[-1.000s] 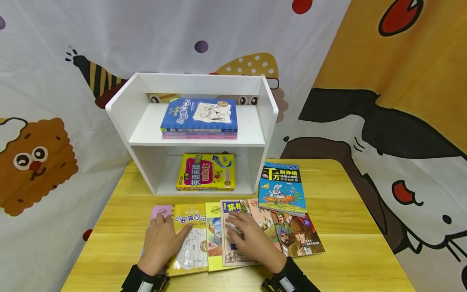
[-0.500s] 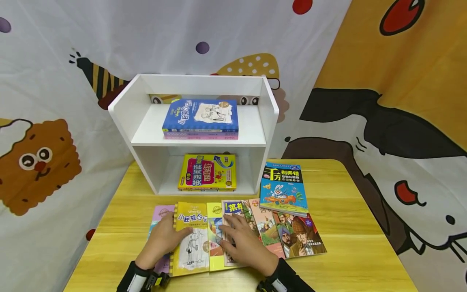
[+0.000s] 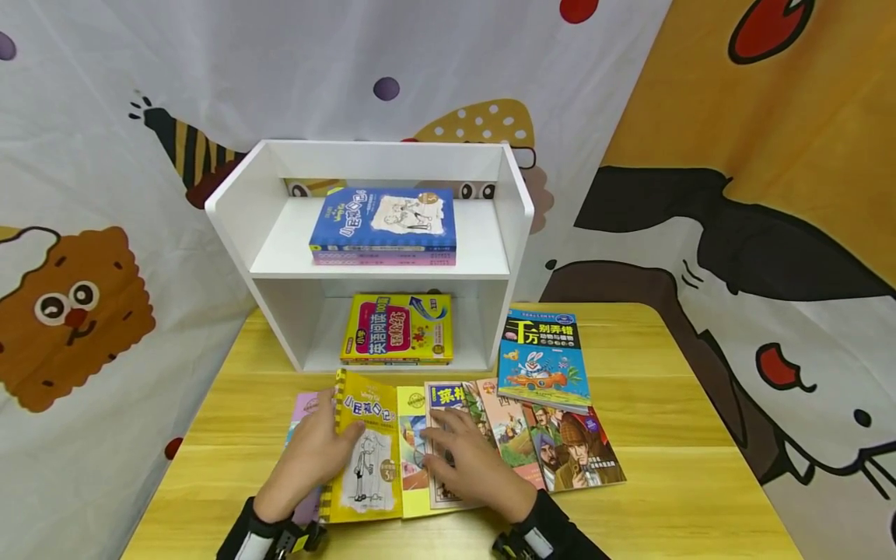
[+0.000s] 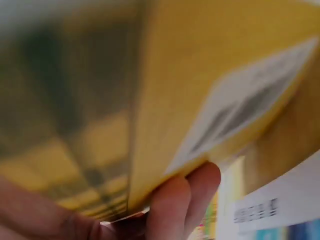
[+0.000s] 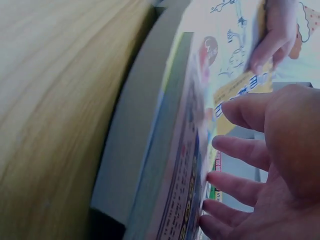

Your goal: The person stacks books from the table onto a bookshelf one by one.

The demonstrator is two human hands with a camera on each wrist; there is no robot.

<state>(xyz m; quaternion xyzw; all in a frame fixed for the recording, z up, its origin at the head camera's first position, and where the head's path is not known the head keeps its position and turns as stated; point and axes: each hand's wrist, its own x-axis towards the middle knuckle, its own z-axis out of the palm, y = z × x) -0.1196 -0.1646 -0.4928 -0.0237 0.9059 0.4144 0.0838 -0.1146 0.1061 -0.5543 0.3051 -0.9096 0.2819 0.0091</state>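
One left hand (image 3: 311,457) grips a yellow book (image 3: 369,463) (edge lifted); the right hand (image 3: 477,460), spread, touches a beige book (image 3: 446,398)

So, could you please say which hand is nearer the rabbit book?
The right hand is nearer, left of the rabbit book and in front of it; the left hand is farther left, gripping a yellow book.

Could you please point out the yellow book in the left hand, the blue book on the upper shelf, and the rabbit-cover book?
Yellow book (image 3: 369,456), head view: drawing on front cover.
Blue book (image 3: 383,219), head view: middle of front cover.
Rabbit-cover book (image 3: 544,361), head view: middle of front cover.
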